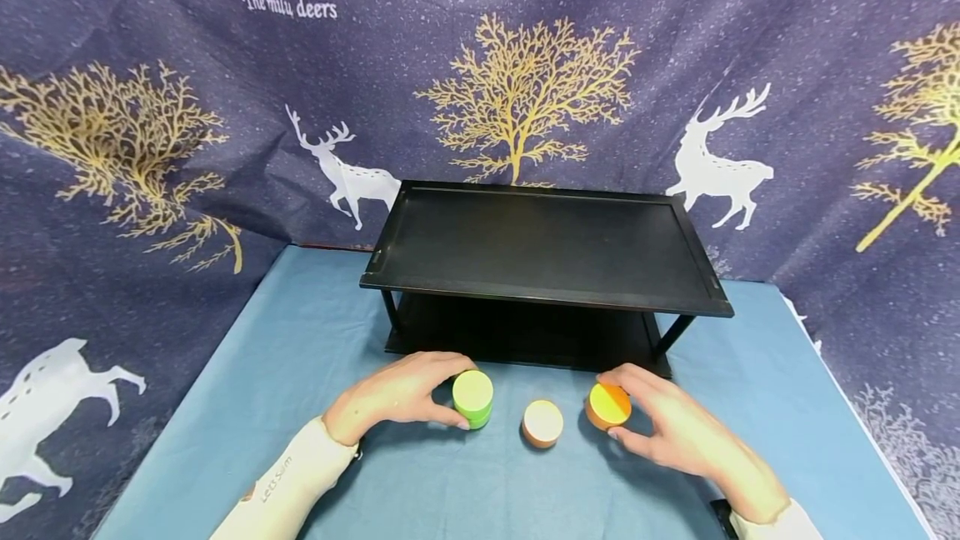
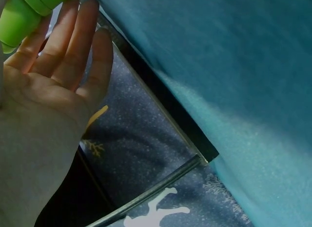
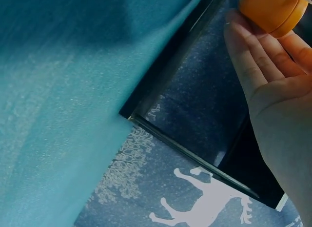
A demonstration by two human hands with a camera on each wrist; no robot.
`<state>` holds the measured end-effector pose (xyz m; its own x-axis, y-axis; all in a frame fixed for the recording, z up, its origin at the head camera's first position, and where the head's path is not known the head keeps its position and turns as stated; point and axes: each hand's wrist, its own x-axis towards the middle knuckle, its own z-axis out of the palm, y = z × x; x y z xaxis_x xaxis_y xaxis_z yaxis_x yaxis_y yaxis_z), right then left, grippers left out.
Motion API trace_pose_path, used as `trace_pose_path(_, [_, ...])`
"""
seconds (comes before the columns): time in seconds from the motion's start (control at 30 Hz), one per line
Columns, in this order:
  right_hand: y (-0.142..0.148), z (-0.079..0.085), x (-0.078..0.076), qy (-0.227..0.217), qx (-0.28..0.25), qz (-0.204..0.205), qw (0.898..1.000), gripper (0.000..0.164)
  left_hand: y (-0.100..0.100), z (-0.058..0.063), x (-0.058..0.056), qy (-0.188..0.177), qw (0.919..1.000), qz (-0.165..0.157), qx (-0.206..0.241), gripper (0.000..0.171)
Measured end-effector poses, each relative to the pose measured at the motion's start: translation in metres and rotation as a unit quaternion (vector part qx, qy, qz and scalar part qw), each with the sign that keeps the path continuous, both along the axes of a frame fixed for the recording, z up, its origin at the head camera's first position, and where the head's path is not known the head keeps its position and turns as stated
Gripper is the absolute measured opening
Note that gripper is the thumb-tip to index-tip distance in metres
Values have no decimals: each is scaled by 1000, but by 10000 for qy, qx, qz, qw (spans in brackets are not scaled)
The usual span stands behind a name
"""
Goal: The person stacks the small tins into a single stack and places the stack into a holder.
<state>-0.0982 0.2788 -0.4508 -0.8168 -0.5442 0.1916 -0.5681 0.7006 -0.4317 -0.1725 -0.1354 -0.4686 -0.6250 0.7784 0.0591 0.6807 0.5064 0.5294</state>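
Head: three tubs point(image 1: 472, 397) point(image 1: 542, 423) point(image 1: 608, 407), one shelf point(image 1: 540, 244)

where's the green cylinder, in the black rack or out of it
Out: the left hand grips the green cylinder in front of the black rack, short of its lower shelf in the head view.

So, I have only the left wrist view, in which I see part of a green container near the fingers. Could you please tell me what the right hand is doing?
Observer: The right hand holds an orange container between thumb and fingers.
Operator: Thank you. And is something standing between the two hands?
Observer: Yes, the head view shows a third container there, touched by neither hand.
Operator: Please, which colour has its top?
Observer: The top is pale cream, lighter than its orange-brown side.
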Motion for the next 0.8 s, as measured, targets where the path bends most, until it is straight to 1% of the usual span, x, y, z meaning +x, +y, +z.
trace_pose_path(0.2, [-1,3,0,-55,-23,-58,10000,62,0,1,-1,-131,9999,14,-52,59])
trace_pose_path(0.3, [-2,5,-1,9,-52,-62,10000,63,1,1,-1,-156,9999,22,-61,59])
trace_pose_path(0.37, [-3,6,-1,130,-85,-17,9999,64,1,1,-1,-166,9998,43,-78,59])
trace_pose_path(0.53, [-7,8,-1,350,-123,91,9993,64,0,0,1,-90,9999,47,-54,59])
trace_pose_path(0.67, [-10,10,0,330,-91,91,9994,64,0,-1,1,8,10000,-11,10,58])
trace_pose_path(0.8, [-11,13,-1,308,-126,67,9994,66,0,0,0,-30,10000,6,-10,59])
